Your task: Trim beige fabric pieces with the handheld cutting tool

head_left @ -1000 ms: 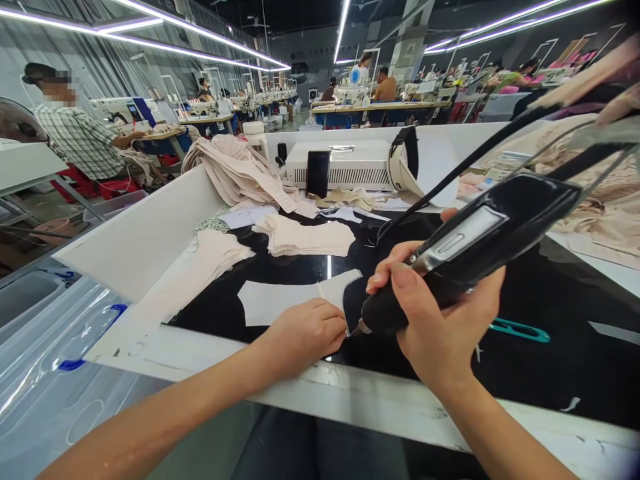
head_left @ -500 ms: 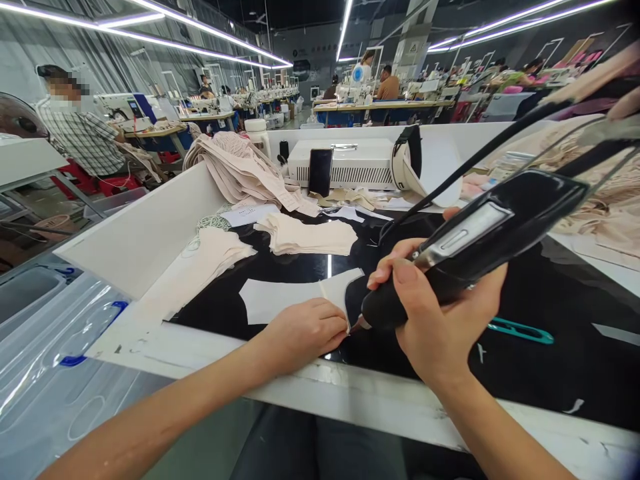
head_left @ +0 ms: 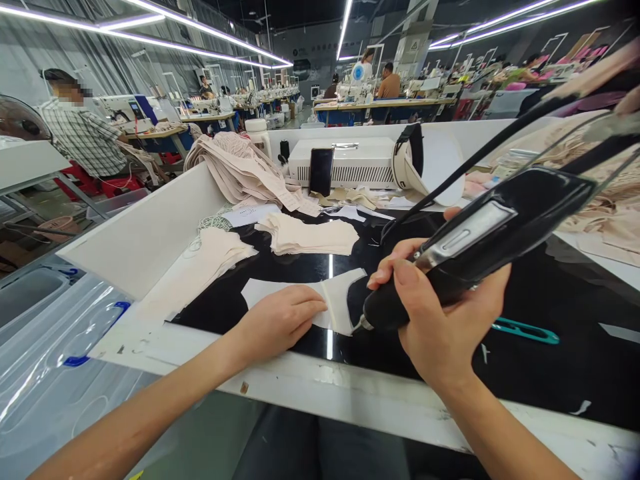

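Observation:
My right hand [head_left: 445, 313] is wrapped round a black corded handheld tool [head_left: 480, 233] with a pale metal panel. Its thin metal tip [head_left: 364, 324] points down at the lower right corner of a cream fabric piece [head_left: 343, 303]. That piece joins a white piece [head_left: 263, 291] at a raised seam, and both lie flat on the black work surface [head_left: 300, 267]. My left hand [head_left: 280, 320] rests on the white piece left of the seam, fingers stretched out and close together; its thumb is hidden.
Stacks of cream fabric [head_left: 313, 237] lie behind and to the left [head_left: 200, 270]. A teal thread snipper [head_left: 527, 330] is at right. Farther back are a phone [head_left: 321, 171], a white vented box [head_left: 370, 167] and heaped fabric [head_left: 235, 167]. The tool's black cable [head_left: 470, 167] arches overhead.
My left hand has moved left, off the lower edge of the cream piece and onto the white piece, uncovering the seam. My right hand and the tool are almost where they were.

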The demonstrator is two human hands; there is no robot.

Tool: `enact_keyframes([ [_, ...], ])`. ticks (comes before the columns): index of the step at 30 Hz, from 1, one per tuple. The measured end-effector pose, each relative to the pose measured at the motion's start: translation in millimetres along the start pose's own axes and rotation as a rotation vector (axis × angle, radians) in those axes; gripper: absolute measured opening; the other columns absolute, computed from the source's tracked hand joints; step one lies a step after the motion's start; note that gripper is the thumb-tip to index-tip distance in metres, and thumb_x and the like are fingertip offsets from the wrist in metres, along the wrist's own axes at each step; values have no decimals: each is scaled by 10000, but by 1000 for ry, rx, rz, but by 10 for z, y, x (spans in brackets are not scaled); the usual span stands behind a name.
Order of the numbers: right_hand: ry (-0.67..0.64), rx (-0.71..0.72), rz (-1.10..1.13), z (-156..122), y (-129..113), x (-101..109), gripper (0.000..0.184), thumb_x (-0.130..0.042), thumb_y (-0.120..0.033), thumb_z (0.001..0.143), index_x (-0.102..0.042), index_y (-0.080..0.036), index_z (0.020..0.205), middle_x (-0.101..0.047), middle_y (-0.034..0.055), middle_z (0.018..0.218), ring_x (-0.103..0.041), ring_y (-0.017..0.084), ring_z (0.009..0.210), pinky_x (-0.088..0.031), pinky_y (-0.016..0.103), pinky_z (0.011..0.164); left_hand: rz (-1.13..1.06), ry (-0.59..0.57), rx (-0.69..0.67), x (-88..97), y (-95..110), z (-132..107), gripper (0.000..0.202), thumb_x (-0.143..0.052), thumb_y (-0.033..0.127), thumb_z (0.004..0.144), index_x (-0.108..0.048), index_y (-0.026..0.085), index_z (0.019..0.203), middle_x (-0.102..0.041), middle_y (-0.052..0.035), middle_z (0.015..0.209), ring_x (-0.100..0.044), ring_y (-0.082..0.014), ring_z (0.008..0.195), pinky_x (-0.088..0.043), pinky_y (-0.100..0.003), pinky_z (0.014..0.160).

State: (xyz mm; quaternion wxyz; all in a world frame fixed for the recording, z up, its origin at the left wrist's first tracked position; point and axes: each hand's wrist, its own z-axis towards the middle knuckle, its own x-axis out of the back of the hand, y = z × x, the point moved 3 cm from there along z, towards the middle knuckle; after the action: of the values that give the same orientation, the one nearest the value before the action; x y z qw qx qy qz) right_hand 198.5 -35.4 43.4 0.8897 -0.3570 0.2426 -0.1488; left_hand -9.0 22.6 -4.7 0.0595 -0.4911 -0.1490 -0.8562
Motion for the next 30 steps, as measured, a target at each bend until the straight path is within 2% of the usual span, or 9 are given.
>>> enact_keyframes([
  [3,7,-8,-3,-6,-6,2,436,-954,-290,840,-602,-337,1094,-736,-78,857,-687,159,574,-632,323,539,-33,-15,-88,-83,114,69,284,-502,110,1155,-761,147,1265,-827,-116,1251,-786,-224,1183,-651,-385,1117],
  [7,14,-10,10,-11,-15,-3,430,-942,-261,848,-595,-328,1093,-743,-80,853,-686,152,576,-630,312,547,-72,-63,-159,-186,189,148,246,-545,224,1194,-762,141,1274,-839,-117,1228,-781,-235,1199,-597,-421,1204],
  [11,13,-6,16,-5,-22,-14,435,-942,-251,844,-603,-327,1106,-742,-78,848,-684,152,575,-627,309,546,-72,-122,-170,-227,169,154,277,-570,309,1205,-742,137,1338,-831,-124,1245,-780,-248,1223,-607,-403,1175],
  [16,14,6,20,-1,-35,-31,415,-929,-237,843,-603,-334,1081,-738,-78,842,-668,156,544,-606,307,495,-48,-148,-163,-211,146,133,290,-570,314,1205,-734,155,1384,-817,-130,1274,-776,-242,1229,-618,-387,1154],
  [21,19,5,29,-12,-34,-27,423,-928,-232,845,-604,-331,1098,-749,-73,861,-672,152,536,-605,300,481,3,-133,-192,-204,162,137,299,-561,302,1203,-728,107,1356,-809,-140,1259,-774,-257,1207,-631,-403,1145],
  [30,24,23,-6,9,-51,-30,463,-922,-227,836,-596,-345,1143,-738,-74,825,-668,163,523,-603,308,471,56,-141,-209,-225,161,110,279,-584,301,1192,-710,125,1368,-794,-133,1255,-769,-246,1214,-624,-383,1160],
])
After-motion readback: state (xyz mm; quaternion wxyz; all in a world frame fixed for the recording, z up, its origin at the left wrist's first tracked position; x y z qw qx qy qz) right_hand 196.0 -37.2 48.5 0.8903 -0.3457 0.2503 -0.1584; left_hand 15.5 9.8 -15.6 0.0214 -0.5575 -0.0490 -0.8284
